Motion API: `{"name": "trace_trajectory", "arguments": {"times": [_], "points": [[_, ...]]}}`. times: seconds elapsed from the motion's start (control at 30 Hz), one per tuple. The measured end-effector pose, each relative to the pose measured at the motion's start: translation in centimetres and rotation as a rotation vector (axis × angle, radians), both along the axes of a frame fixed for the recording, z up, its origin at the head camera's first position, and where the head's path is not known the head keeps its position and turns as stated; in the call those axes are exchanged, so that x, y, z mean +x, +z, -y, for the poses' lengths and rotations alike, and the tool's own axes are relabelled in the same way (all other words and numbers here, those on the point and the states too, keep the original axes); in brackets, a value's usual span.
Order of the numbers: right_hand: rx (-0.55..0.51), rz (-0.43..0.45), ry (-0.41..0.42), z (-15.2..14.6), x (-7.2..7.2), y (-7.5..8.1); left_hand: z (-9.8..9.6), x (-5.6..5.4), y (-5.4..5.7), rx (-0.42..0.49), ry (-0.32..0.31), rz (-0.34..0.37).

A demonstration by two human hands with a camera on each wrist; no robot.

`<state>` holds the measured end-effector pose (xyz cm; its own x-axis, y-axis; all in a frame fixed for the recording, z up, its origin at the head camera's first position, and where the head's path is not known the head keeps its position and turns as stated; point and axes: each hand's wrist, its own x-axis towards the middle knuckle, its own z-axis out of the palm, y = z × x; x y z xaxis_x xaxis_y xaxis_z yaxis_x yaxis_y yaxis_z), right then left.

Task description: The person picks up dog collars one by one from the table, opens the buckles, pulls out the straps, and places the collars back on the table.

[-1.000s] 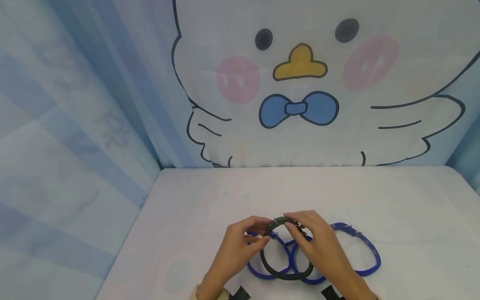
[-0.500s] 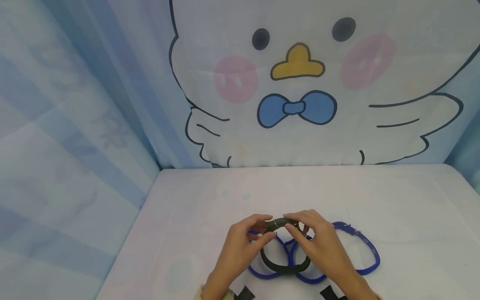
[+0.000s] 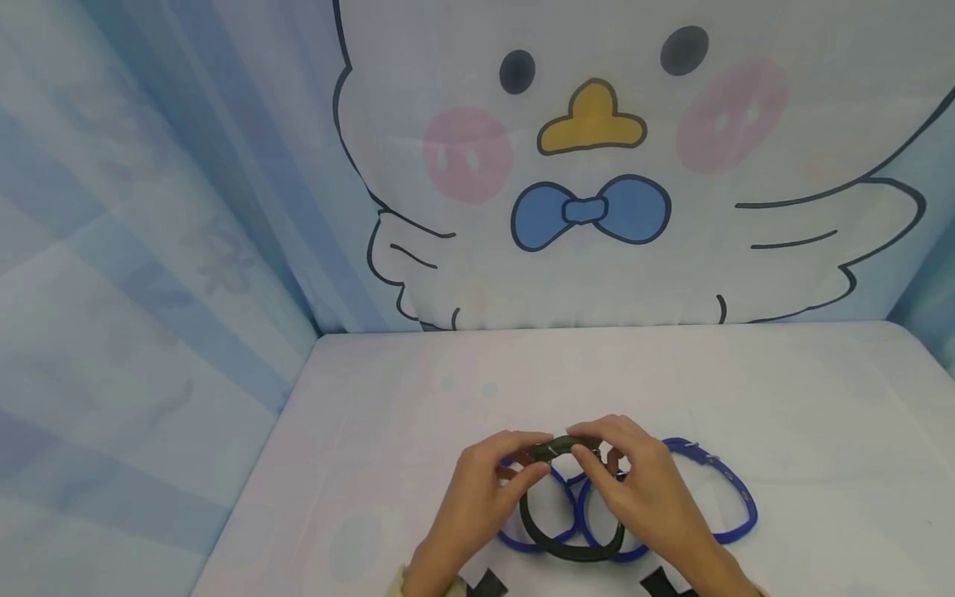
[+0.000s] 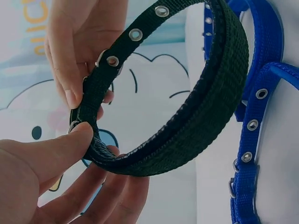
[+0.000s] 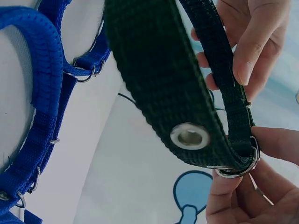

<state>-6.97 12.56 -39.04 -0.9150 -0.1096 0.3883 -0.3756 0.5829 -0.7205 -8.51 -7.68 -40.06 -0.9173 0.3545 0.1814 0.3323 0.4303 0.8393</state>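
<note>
A black webbing collar (image 3: 570, 543) with metal eyelets forms a closed loop, tilted up off the table. Both hands pinch its top part near the metal buckle. My left hand (image 3: 485, 489) grips the strap between thumb and fingers (image 4: 70, 149). My right hand (image 3: 634, 485) pinches the strap beside the buckle ring (image 5: 236, 170). In the left wrist view the black collar (image 4: 205, 102) shows eyelets along the strap. Under the loop lie blue collars (image 3: 734, 497), one to the left (image 3: 522, 543) and others to the right.
The white table (image 3: 821, 398) is cloth-covered. A cartoon bird curtain (image 3: 589, 166) hangs behind it. Blue striped drapery (image 3: 149, 290) closes the left side. Blue collars (image 4: 252, 140) with eyelets and D-rings (image 5: 28, 140) lie close under both wrists.
Both hands have stayed on the collar's buckle area, shifting slightly; the black loop is tilted a little differently. The blue collars have not moved.
</note>
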Motion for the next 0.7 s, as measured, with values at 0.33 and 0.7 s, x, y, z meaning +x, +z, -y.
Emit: {"name": "trace_trajectory", "arguments": {"times": [0.33,0.7], "points": [[-0.008,-0.011,-0.036,-0.22,-0.18,-0.12,-0.32,0.14,0.03,-0.013,0.014,0.022],[-0.024,-0.111,-0.042,-0.16,-0.34,-0.60,-0.29,0.26,0.08,-0.005,0.027,-0.008]]}}
